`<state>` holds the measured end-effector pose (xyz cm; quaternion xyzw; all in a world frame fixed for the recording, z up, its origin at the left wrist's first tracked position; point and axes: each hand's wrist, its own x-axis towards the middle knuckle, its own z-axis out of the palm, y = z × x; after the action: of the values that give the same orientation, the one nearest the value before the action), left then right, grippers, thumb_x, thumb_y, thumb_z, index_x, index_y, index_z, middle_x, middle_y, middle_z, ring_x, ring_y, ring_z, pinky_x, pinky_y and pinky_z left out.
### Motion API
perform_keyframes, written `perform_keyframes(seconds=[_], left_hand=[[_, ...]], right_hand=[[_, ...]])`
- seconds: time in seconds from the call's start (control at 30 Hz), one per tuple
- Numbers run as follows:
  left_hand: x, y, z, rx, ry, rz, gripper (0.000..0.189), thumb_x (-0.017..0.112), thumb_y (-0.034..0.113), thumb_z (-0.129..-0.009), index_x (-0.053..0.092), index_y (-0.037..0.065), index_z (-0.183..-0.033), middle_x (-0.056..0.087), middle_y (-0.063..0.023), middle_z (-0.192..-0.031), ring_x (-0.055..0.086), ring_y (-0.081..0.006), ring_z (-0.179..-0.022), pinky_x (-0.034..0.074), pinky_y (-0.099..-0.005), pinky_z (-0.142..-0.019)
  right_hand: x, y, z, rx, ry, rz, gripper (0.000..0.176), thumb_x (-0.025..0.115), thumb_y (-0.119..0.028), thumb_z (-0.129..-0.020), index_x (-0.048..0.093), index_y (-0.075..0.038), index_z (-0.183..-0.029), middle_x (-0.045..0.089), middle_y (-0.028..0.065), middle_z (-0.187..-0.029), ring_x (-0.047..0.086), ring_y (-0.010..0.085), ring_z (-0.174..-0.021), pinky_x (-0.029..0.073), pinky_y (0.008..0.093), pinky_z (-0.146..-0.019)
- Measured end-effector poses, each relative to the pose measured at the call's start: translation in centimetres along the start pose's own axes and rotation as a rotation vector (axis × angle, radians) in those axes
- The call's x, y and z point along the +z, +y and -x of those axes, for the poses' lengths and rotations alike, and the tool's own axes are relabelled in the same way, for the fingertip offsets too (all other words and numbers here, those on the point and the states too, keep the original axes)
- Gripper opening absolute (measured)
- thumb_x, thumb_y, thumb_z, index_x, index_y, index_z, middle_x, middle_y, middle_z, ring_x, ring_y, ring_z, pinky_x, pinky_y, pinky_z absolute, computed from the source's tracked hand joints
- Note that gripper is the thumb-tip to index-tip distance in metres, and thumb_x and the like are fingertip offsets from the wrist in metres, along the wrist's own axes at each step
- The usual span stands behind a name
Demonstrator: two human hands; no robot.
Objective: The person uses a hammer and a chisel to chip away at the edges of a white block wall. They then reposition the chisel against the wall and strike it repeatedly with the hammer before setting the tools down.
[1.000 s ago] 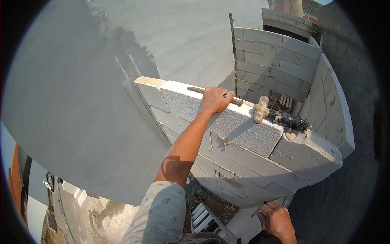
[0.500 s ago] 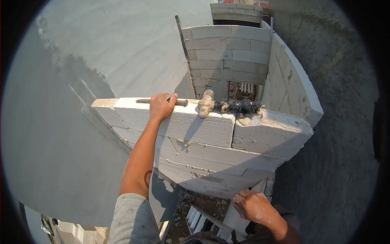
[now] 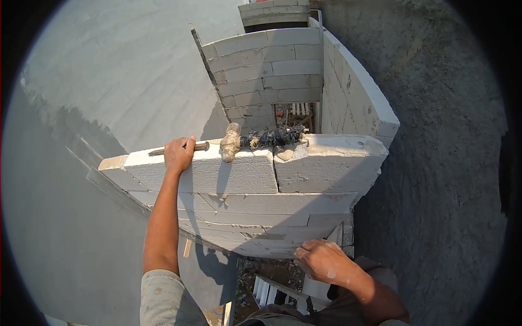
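Note:
My left hand (image 3: 179,156) rests on top of the pale block wall (image 3: 234,174), its fingers closed around a rusty metal chisel (image 3: 202,146) that lies along the top edge. Just right of it, a hammer (image 3: 230,142) with a mortar-crusted head lies on the same edge. Black tape wraps its handle (image 3: 274,137), which points right. Lower down, my right hand (image 3: 326,263) is held in front of my body, fingers curled closed. Whatever it may hold is hidden.
A further block wall (image 3: 261,68) with an opening at its foot stands behind, joined by a side wall (image 3: 356,81) at right. Smooth grey plaster (image 3: 65,217) covers the left, rough grey plaster (image 3: 429,163) the right. Below lie rubble and a white slatted piece (image 3: 266,293).
The view has shifted, so the wall, hammer and left hand appear further left. My left hand keeps its hold on the chisel. My right hand has moved slightly up and left in view.

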<state>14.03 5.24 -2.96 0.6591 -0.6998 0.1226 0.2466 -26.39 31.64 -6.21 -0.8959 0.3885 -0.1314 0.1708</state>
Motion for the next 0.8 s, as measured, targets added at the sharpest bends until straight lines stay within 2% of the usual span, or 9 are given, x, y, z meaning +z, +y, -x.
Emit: perform_keyframes(seconds=[0.13,0.23,0.33,0.57,0.67,0.7,0.8], left_hand=[[0.1,-0.1,0.1,0.013,0.024,0.010,0.048,0.043,0.042,-0.095,0.073,0.005,-0.091,0.070,-0.0165,-0.094,0.063,-0.0343,-0.093,0.042,-0.0455,-0.089],[-0.1,0.3,0.0,0.016,0.014,0.015,0.048,0.043,0.042,-0.095,0.073,0.005,-0.090,0.070,-0.0167,-0.094,0.063,-0.0347,-0.092,0.042,-0.0455,-0.088],[-0.1,0.1,0.1,0.013,0.047,0.016,0.050,0.042,0.043,-0.095,0.073,0.005,-0.089,0.070,-0.0171,-0.091,0.064,-0.0357,-0.089,0.043,-0.0459,-0.087],[-0.6,0.2,0.0,-0.019,-0.040,-0.040,0.051,0.040,0.045,-0.096,0.074,0.007,-0.091,0.071,-0.0131,-0.097,0.063,-0.0321,-0.096,0.042,-0.0439,-0.091],[0.0,0.0,0.1,0.018,0.048,-0.023,0.051,0.041,0.044,-0.095,0.072,0.004,-0.086,0.070,-0.0175,-0.092,0.064,-0.0363,-0.092,0.044,-0.0476,-0.085],[-0.3,0.2,0.1,0.007,0.016,-0.036,0.051,0.041,0.044,-0.095,0.072,0.005,-0.087,0.070,-0.0166,-0.092,0.064,-0.0358,-0.091,0.044,-0.0476,-0.084],[-0.2,0.2,0.1,-0.020,0.000,-0.022,0.051,0.041,0.045,-0.095,0.073,0.006,-0.087,0.071,-0.0143,-0.093,0.064,-0.0330,-0.094,0.042,-0.0453,-0.091]], right_hand=[[0.3,0.3,-0.1,-0.003,0.019,0.002,0.015,0.058,-0.014,-0.088,0.062,-0.001,-0.092,0.063,0.0145,-0.085,0.065,0.0336,-0.086,0.053,0.0434,-0.075],[0.7,0.6,-0.2,-0.021,0.069,0.003,0.013,0.064,-0.014,-0.084,0.062,-0.002,-0.089,0.059,0.0126,-0.079,0.064,0.0325,-0.080,0.053,0.0422,-0.068],[0.9,0.2,-0.2,0.015,0.003,-0.023,0.015,0.061,-0.016,-0.087,0.063,-0.002,-0.092,0.063,0.0145,-0.085,0.065,0.0346,-0.085,0.053,0.0438,-0.074],[0.9,-0.4,-1.0,0.054,-0.072,-0.021,0.016,0.063,-0.016,-0.086,0.064,-0.002,-0.093,0.062,0.0150,-0.084,0.064,0.0352,-0.083,0.052,0.0447,-0.073],[1.2,-0.4,-1.0,0.064,-0.081,-0.017,0.016,0.063,-0.016,-0.086,0.064,-0.002,-0.093,0.062,0.0154,-0.084,0.064,0.0355,-0.084,0.052,0.0454,-0.072],[1.3,-0.4,-1.1,0.076,-0.089,-0.020,0.016,0.063,-0.016,-0.086,0.064,-0.002,-0.094,0.062,0.0156,-0.084,0.064,0.0357,-0.085,0.052,0.0456,-0.073],[1.8,0.1,-0.9,0.076,-0.077,-0.024,0.017,0.063,-0.016,-0.086,0.064,-0.002,-0.095,0.063,0.0162,-0.086,0.064,0.0365,-0.088,0.052,0.0464,-0.074]])
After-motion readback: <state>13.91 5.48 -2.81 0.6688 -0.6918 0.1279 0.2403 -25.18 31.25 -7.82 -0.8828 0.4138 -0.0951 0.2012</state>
